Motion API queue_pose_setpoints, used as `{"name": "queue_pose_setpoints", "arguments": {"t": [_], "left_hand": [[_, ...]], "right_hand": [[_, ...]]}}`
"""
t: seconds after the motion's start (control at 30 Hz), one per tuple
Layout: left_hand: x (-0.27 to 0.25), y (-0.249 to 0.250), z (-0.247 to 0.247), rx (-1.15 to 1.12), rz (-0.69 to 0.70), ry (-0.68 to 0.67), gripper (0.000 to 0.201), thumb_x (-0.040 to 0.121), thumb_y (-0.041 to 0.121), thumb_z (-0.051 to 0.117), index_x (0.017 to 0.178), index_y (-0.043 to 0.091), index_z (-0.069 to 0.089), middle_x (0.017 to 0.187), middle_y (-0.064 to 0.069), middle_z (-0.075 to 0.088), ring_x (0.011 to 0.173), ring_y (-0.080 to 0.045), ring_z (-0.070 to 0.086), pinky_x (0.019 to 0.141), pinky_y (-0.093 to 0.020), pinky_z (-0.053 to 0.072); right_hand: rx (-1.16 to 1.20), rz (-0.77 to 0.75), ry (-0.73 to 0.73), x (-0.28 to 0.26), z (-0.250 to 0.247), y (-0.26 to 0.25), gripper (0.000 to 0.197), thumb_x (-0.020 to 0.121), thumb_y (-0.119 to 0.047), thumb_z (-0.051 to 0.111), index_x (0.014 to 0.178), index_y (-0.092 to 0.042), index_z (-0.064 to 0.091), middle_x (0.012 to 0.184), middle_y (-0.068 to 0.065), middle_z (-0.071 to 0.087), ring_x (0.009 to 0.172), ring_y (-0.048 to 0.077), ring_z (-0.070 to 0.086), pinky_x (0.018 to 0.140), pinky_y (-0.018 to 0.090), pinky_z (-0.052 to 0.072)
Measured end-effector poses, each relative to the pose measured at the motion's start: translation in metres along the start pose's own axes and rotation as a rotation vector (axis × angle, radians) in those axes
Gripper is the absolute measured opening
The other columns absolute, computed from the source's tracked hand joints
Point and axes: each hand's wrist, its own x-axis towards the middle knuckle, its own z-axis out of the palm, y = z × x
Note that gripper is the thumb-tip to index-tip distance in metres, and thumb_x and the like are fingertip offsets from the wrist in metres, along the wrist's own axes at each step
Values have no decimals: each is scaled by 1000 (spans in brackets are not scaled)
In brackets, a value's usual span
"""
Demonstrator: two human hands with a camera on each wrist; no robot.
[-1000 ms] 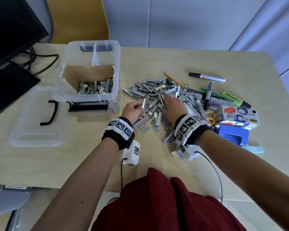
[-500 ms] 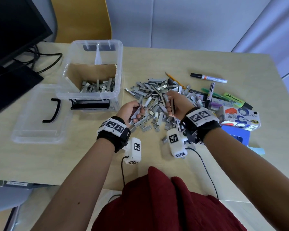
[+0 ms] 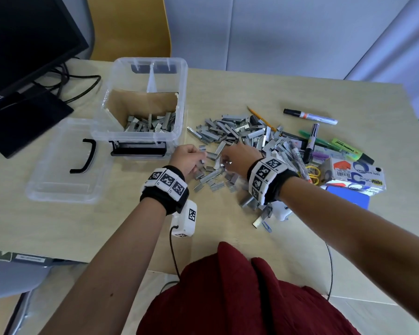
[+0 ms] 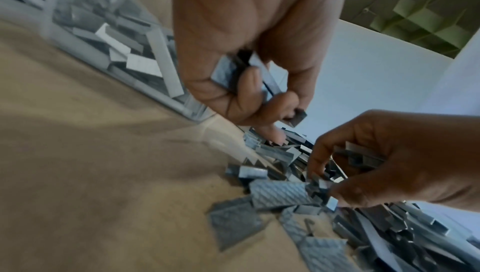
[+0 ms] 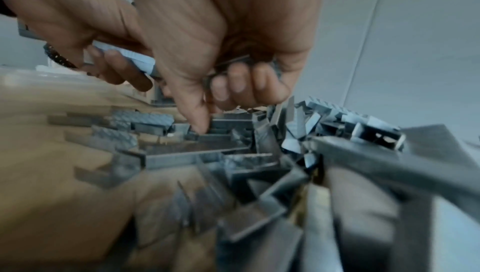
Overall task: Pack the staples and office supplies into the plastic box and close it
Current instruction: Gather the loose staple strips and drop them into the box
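Observation:
A heap of grey staple strips [image 3: 240, 136] lies on the table right of the clear plastic box [image 3: 121, 102], which holds a cardboard liner and some staples [image 3: 150, 123]. My left hand [image 3: 189, 157] is at the heap's near left edge, fingers curled round a bundle of staple strips [image 4: 241, 75]. My right hand [image 3: 237, 158] is beside it, low over the heap, gripping staple strips [image 5: 233, 65] in its curled fingers while the thumb [image 5: 197, 120] touches the pile. The box lid [image 3: 58, 165] lies flat to the left.
Markers [image 3: 310, 116], a pencil, a green highlighter [image 3: 348, 151], scissors, a tape dispenser carton [image 3: 356, 175] and a blue hole punch [image 3: 351, 198] lie right of the heap. A monitor [image 3: 22, 44] with cables stands at far left. A wooden chair back is behind the box.
Both hands were raised slightly with staples half a second ago; now they have dropped back onto the near edge of the heap, the right wrist turned palm-down, still holding staples.

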Motion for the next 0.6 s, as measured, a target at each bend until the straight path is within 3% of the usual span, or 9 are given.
{"name": "queue_pose_setpoints", "arguments": {"t": [0.07, 0.13, 0.2, 0.27, 0.33, 0.37, 0.43, 0.5, 0.6], "left_hand": [[-2, 2, -2, -48, -13, -24, 28, 91, 10, 57, 68, 15, 42, 69, -5, 55, 27, -1, 34, 30, -11, 26], [-4, 2, -3, -190, -73, -74, 19, 94, 9, 50, 76, 14, 47, 61, -1, 51, 27, -1, 35, 28, -12, 23], [-4, 0, -3, -456, -163, -132, 20, 97, 9, 40, 80, 12, 49, 49, 3, 47, 27, -2, 36, 27, -11, 23], [-3, -2, -5, -620, -244, -162, 25, 99, 12, 36, 78, 11, 49, 40, 6, 44, 28, -4, 37, 28, -11, 23], [-4, 0, -6, -548, -260, -162, 25, 98, 21, 43, 74, 13, 48, 41, 6, 42, 29, -4, 37, 29, -11, 25], [-5, 2, -7, -381, -223, -153, 25, 96, 25, 47, 74, 14, 48, 45, 6, 41, 29, -3, 36, 29, -13, 26], [-8, 6, -7, 95, -95, -121, 21, 94, 29, 51, 80, 14, 48, 58, 4, 41, 38, -4, 40, 36, -16, 31], [-8, 6, -6, 470, 37, -115, 18, 91, 29, 56, 88, 14, 46, 71, 4, 45, 60, -11, 47, 50, -21, 35], [-9, 4, -8, 837, 62, -219, 41, 84, 36, 65, 106, 10, 45, 92, -2, 53, 92, -24, 55, 74, -31, 46]], "right_hand": [[307, 90, 24, 3, 1, 7, 17, 90, -18, 54, 99, -6, 61, 92, 5, 63, 81, 20, 60, 77, 29, 52], [667, 161, 30, 3, -2, 14, 15, 92, -16, 54, 90, -3, 60, 70, 2, 53, 59, 12, 48, 55, 17, 46], [1060, 212, -45, -2, -6, 21, 21, 95, -20, 49, 86, -3, 57, 59, 1, 42, 46, 9, 36, 38, 15, 33], [1471, 263, -142, -7, -8, 25, 26, 98, -24, 43, 83, -8, 57, 57, 0, 43, 41, 8, 37, 36, 16, 29], [1721, 315, -190, -10, -9, 27, 31, 97, -28, 42, 74, -12, 56, 61, -2, 46, 42, 8, 40, 36, 17, 31], [1750, 333, -193, -10, -9, 26, 31, 96, -30, 44, 70, -14, 54, 64, -2, 47, 43, 8, 42, 36, 17, 32], [1596, 339, -149, -9, -9, 21, 28, 92, -31, 53, 70, -14, 51, 62, -1, 50, 43, 8, 43, 37, 17, 33], [1220, 303, -57, -9, -9, 12, 27, 87, -26, 61, 68, -13, 48, 58, -1, 48, 40, 7, 39, 39, 17, 33], [663, 167, 54, -6, -6, -3, 38, 85, -19, 63, 58, -15, 36, 56, -3, 36, 47, 9, 31, 47, 18, 28]]}}
